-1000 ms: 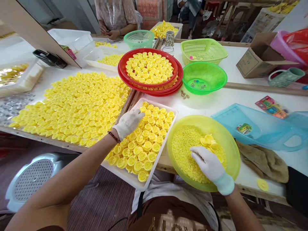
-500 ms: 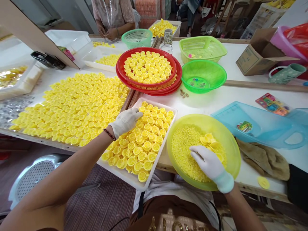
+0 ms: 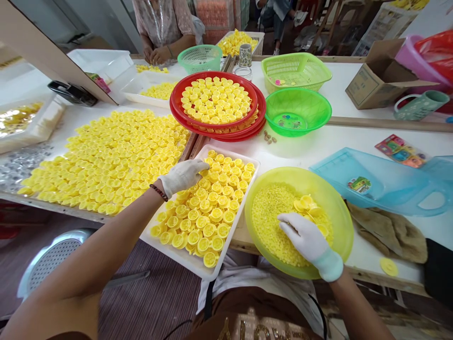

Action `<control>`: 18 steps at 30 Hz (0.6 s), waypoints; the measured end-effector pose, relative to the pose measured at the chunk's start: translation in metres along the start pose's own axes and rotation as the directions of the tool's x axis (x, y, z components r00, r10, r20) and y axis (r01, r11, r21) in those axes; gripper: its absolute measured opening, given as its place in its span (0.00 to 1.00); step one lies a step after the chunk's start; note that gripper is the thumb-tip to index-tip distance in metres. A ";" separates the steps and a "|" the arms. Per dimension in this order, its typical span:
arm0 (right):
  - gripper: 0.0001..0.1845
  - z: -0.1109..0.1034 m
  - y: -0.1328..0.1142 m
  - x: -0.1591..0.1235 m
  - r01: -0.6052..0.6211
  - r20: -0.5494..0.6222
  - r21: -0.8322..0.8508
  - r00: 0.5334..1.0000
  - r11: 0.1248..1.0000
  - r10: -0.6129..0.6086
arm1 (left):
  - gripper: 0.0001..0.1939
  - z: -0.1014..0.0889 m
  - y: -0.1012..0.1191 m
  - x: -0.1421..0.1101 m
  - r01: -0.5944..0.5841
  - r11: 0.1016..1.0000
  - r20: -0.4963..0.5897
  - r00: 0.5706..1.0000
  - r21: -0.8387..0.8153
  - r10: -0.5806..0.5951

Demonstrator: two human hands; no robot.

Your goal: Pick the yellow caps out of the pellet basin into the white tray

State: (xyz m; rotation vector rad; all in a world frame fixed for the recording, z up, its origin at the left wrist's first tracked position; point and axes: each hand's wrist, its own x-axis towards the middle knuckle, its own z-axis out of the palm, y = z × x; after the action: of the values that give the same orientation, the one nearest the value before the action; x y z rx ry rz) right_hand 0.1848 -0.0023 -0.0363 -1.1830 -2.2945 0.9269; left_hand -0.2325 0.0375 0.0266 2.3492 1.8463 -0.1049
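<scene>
My left hand point(image 3: 184, 176), in a white glove, reaches over the left side of a white tray point(image 3: 226, 245). Its fingers are closed at the small round yellow plastic pieces point(image 3: 203, 208) lined up in the tray; whatever is between the fingertips is hidden. My right hand point(image 3: 300, 236), gloved too, is over a translucent yellow bowl point(image 3: 345, 231) with its thumb and fingers drawn together. Small yellow beads point(image 3: 269, 222) fill the bowl's bottom, and several flat yellow discs point(image 3: 307, 205) lie on them beside my knuckles. I cannot make out what the right fingers hold.
Many yellow pieces point(image 3: 116, 160) cover the table at left. Stacked red trays point(image 3: 262, 111) stand behind the white tray, near a green bowl point(image 3: 318, 111). At right are a blue plastic scoop point(image 3: 382, 184) and a brown cloth point(image 3: 392, 231). Another person point(image 3: 166, 28) sits across.
Both hands keep almost the same place and pose. The whole view has shifted slightly; the left fingertips remain at the tray's upper left part.
</scene>
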 end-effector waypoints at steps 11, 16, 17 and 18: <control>0.13 0.001 0.003 -0.001 0.007 0.026 0.010 1.000 1.000 -0.007 | 0.15 -0.004 0.004 -0.002 0.039 0.999 -0.016 0.999 0.002 -0.039; 0.13 0.002 -0.002 0.002 0.018 0.037 -0.047 0.999 0.999 -0.016 | 0.12 -0.016 0.032 0.006 -0.073 0.995 -0.208 0.976 -0.075 0.056; 0.14 0.002 -0.004 0.003 0.034 0.054 -0.074 0.998 0.997 -0.030 | 0.11 -0.018 0.044 0.012 -0.114 0.988 -0.252 0.964 -0.107 0.084; 0.13 0.001 -0.005 0.004 0.049 0.081 -0.102 0.996 0.994 -0.041 | 0.11 -0.019 0.060 0.020 -0.159 0.977 -0.286 0.951 -0.144 0.112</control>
State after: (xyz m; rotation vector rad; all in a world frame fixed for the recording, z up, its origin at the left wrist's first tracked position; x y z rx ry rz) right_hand 0.1787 -0.0013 -0.0335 -1.1501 -2.4488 0.8618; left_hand -0.1707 0.0457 0.0465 2.4643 1.7165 0.3984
